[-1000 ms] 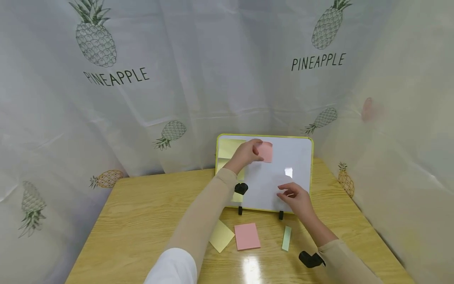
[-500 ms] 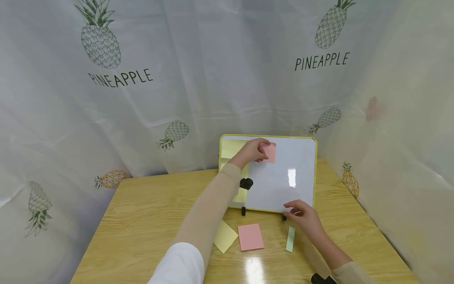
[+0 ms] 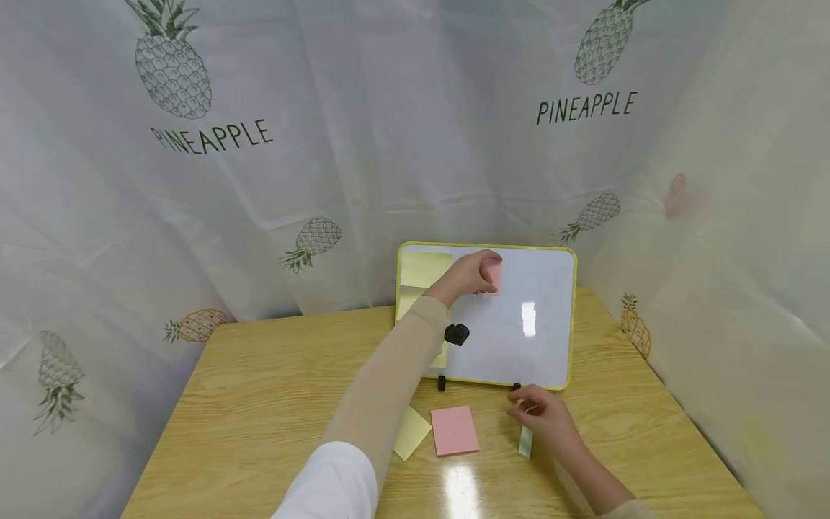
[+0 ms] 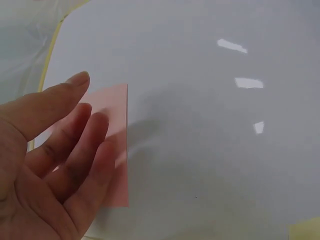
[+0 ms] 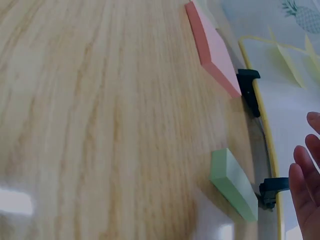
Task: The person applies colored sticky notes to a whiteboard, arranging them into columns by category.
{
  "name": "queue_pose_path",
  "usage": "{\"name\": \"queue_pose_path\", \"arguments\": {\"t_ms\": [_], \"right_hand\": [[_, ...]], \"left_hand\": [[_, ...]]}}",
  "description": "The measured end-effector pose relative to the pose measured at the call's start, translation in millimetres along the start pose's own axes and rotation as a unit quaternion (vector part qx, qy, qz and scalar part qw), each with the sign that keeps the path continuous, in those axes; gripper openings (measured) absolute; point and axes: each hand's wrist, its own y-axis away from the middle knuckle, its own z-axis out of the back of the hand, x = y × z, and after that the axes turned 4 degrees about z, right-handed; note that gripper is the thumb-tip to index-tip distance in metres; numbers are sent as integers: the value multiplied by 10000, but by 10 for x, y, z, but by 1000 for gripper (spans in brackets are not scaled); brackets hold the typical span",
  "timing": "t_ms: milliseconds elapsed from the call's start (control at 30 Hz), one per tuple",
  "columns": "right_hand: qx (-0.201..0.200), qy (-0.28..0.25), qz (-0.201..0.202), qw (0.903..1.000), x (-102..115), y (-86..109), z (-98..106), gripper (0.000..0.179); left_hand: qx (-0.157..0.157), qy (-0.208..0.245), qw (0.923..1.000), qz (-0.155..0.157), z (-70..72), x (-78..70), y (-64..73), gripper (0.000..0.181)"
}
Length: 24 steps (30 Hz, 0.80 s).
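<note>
A pink sticky note [image 3: 495, 274] is on the upper part of the whiteboard [image 3: 545, 310], flat against it. My left hand [image 3: 467, 277] lies over its left part, the fingertips resting on the note [image 4: 119, 150] in the left wrist view; the thumb stands away from the paper. My right hand [image 3: 546, 417] hovers loosely bent with nothing in it, overlapping the narrow green pad [image 3: 524, 443] on the table. In the right wrist view its fingers [image 5: 300, 185] show beside the board's edge, apart from the green pad [image 5: 233, 185].
The pink pad [image 3: 455, 430] and yellow pad [image 3: 412, 434] lie on the wooden table [image 3: 279, 375] before the board, the yellow one partly behind my left sleeve. Several yellow notes [image 3: 425, 269] run down the board's left side. Black feet [image 3: 442, 383] hold the board up.
My right hand has come down from in front of the whiteboard to over the green pad. My left hand has slid a little right across the pink note, covering more of it.
</note>
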Motion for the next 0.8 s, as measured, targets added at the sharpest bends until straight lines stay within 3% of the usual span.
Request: {"name": "queue_pose_path", "arguments": {"t_ms": [333, 600, 800], "right_hand": [[94, 0, -188, 9998, -39, 66, -61, 21], [173, -63, -198, 9996, -59, 76, -99, 21], [194, -137, -378, 9990, -54, 77, -138, 21]], "left_hand": [[684, 39, 9950, -730, -82, 130, 153, 48], [1144, 347, 9892, -854, -153, 249, 370, 39], [1229, 348, 9880, -869, -231, 352, 541, 39]]}}
